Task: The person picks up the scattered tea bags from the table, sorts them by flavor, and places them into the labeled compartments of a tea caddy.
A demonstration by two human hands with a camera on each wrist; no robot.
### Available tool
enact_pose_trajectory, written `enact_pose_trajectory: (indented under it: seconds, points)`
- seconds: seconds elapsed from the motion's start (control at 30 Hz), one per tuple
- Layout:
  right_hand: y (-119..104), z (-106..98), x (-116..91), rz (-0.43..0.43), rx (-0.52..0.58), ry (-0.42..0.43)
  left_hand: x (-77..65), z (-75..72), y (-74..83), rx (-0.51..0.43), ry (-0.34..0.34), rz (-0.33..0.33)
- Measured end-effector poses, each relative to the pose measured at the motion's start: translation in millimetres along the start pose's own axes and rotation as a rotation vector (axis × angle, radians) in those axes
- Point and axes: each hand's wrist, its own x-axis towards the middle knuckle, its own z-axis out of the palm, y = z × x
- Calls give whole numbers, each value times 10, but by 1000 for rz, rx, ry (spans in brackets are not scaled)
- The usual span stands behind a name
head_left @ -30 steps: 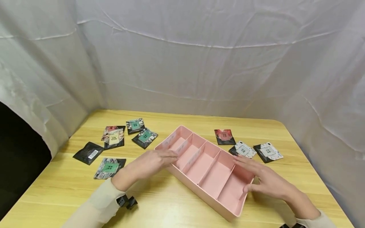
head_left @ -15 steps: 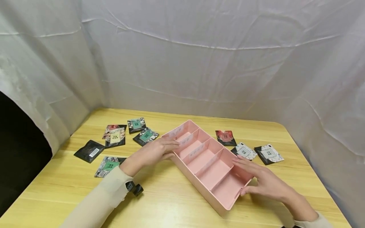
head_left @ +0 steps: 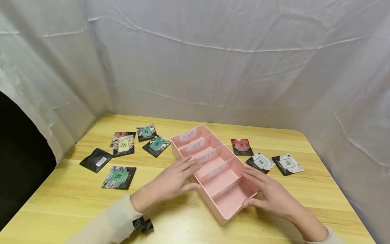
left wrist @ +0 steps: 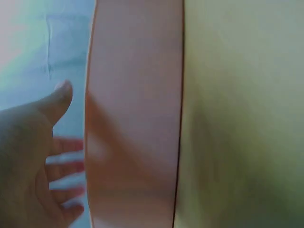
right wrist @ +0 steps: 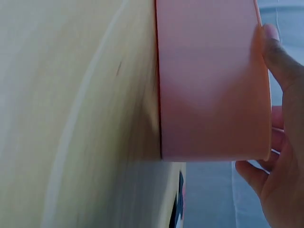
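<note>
A pink divided box [head_left: 210, 200] stands diagonally on the table, its long row of compartments running from far left to near right. White handwritten labels [head_left: 195, 145] sit on the dividers and the far end wall. My left hand [head_left: 170, 183] is beside the box's left long wall, fingers extended over the rim and thumb held apart. In the left wrist view that thumb stands clear of the wall [left wrist: 135, 95]. At the near right corner, my right hand [head_left: 274, 196] holds the box, thumb at the near end's rim and fingers along the right long side.
Several small printed packets [head_left: 123, 145] lie at the left, one with its black barcode side [head_left: 95, 160] up. Beyond the box on the right lie a red packet [head_left: 241, 146] and two white-and-black packets [head_left: 287, 164]. Pale cloth [head_left: 195, 67] hangs behind the wooden table.
The box has turned clockwise, its near end swinging left and toward the far side. My left hand has slid nearer along the left wall, its thumb now spread. The right hand moved left with the corner.
</note>
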Motion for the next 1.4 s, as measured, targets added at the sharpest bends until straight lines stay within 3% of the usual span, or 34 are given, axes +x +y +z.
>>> enact_pose_trajectory:
  seconds: [0.2, 0.4, 0.67, 1.03, 1.23, 1.4]
  points:
    - [-106, 39, 26, -1, -30, -19, -39, 103, 163, -9, -35, -114]
    - [-96, 43, 23, -23, -23, -47, -24, 136, 138, -9, -65, -134]
    - [-57, 22, 35, -76, -39, -41, 81, 146, 23, 27, -92, -106]
    - [-104, 41, 63, -186, -92, -12, 232, 140, -284, 23, -149, -13]
    - [-169, 68, 117, -278, -116, 44, 255, 122, -406, 71, -185, -9]
    - [-229, 97, 176, -320, -135, 79, 280, 105, -503, 69, -170, -12]
